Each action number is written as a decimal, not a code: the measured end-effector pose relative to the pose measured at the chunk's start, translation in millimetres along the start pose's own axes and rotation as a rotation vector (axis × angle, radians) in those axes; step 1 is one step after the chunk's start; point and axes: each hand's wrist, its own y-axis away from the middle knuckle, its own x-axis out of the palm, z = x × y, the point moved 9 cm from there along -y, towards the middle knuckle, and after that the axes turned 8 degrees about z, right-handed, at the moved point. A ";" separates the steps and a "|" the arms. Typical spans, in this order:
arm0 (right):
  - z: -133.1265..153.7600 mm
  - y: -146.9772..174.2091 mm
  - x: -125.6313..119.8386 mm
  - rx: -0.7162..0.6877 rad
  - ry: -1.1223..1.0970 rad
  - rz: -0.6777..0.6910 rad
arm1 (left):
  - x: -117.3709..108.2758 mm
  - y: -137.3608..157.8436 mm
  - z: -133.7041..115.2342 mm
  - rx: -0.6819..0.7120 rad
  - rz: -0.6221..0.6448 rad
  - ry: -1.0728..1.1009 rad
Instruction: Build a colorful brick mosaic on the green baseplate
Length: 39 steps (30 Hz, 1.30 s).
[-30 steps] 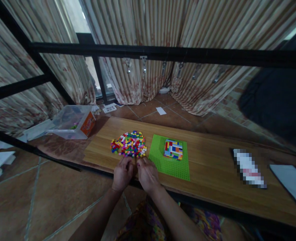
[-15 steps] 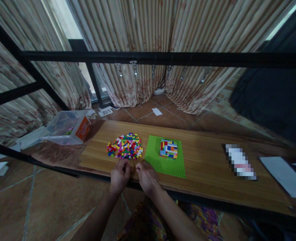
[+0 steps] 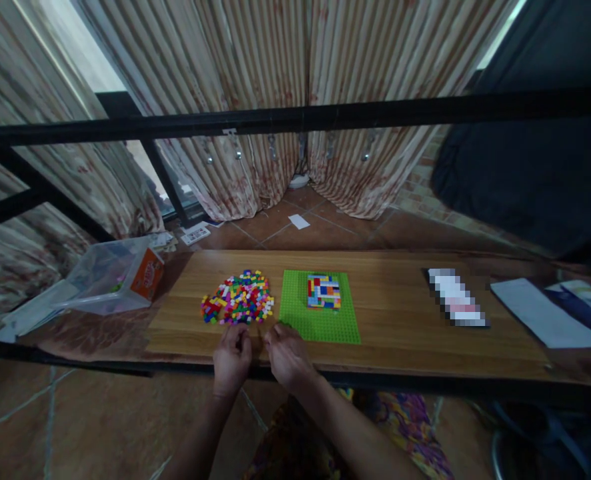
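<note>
Near the green baseplate [image 3: 320, 327], the left hand [image 3: 232, 357] and right hand [image 3: 288, 355] curl narrow, contents impossible to tell; loose bricks [image 3: 240, 297] left of it suit light fingertip pinches.

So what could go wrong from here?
The left hand is close to the loose bricks and might scatter some. The right hand, beside the green board, could nudge it. Both hands are near the edge of the table; any dropped brick could reach the floor.

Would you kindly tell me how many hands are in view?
2: the left hand just in front of the loose brick pile, and the right hand by the near left corner of the green baseplate.
</note>
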 end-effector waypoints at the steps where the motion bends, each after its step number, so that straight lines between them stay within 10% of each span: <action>1: -0.7 1.5 -0.7 -0.001 -0.005 0.005 | -0.1 -0.2 -0.2 0.001 0.002 0.002; 18: -142.2 58.4 -76.8 0.261 -0.521 -0.606 | 2.8 -1.3 -0.1 0.033 0.016 -0.063; 39: -180.3 36.3 -73.4 0.345 -0.741 -0.730 | 1.6 0.4 -7.6 0.119 -0.032 -0.107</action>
